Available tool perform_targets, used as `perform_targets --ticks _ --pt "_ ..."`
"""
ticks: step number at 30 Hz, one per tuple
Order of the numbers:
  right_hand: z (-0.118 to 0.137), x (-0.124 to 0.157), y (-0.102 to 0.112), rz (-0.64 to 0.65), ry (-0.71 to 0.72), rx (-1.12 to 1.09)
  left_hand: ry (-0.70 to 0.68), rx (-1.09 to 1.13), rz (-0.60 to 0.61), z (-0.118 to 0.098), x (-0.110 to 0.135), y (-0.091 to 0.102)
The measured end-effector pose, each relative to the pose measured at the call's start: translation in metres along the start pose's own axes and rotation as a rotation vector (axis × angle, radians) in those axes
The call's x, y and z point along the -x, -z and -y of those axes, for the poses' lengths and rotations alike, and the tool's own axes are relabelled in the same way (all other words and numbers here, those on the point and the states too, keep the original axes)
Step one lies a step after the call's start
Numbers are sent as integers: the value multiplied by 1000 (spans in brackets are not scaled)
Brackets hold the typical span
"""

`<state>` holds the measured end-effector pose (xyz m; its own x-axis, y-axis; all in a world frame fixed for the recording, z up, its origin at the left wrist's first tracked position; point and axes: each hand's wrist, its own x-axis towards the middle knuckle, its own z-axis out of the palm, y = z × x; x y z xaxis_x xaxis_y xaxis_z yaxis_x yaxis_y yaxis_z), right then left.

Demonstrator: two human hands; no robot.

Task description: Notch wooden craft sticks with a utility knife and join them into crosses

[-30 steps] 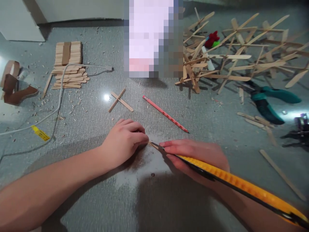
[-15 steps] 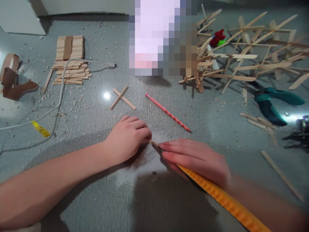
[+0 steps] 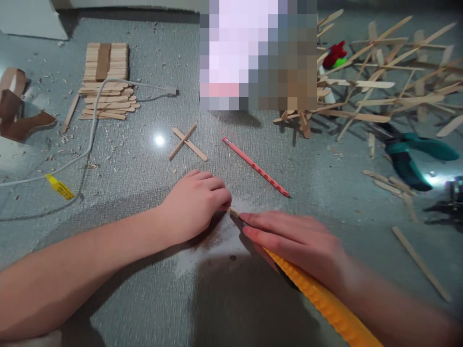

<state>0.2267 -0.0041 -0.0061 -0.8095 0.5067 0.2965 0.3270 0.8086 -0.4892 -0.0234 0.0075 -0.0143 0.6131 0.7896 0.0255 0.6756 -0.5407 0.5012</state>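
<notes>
My left hand [image 3: 197, 202] is curled knuckles-up on the grey floor, pinching a small wooden stick [image 3: 233, 212] whose tip pokes out past its fingers. My right hand [image 3: 300, 243] grips a yellow utility knife [image 3: 325, 303], index finger stretched along it, with the blade end meeting the stick's tip. A red pencil [image 3: 256, 167] lies just beyond both hands. Two crossed wooden sticks [image 3: 188, 142] lie behind my left hand.
A stack of wooden sticks [image 3: 106, 79] and a white cable [image 3: 90, 140] with a yellow tag sit at the left. A tangled frame of glued sticks [image 3: 379, 82] fills the back right. Teal pliers [image 3: 412, 156] and loose sticks [image 3: 421, 262] lie at the right. Shavings litter the floor.
The knife's handle has swung lower and nearer to me while its tip stays at the stick. Both hands have edged slightly right in view as the camera shifted.
</notes>
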Motion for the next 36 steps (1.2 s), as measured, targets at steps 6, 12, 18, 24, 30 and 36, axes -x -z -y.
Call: perform_targets --ticks 6,12,18,24,30,36 --pt "10 -2 -2 -35 23 60 6 -23 -34 -2 3 -1" --pt "17 -4 -6 -43 -46 11 -9 -33 -60 -1 4 0" --pt "24 -1 -13 -78 37 174 -23 -63 -63 -4 5 -1" --pt "29 -4 -15 -69 167 409 -10 -166 11 -13 5 1" --pt "33 -5 -21 -75 138 418 -28 -226 27 -20 9 2" --pt "34 -1 -28 -110 92 368 -7 -191 20 -25 13 -1"
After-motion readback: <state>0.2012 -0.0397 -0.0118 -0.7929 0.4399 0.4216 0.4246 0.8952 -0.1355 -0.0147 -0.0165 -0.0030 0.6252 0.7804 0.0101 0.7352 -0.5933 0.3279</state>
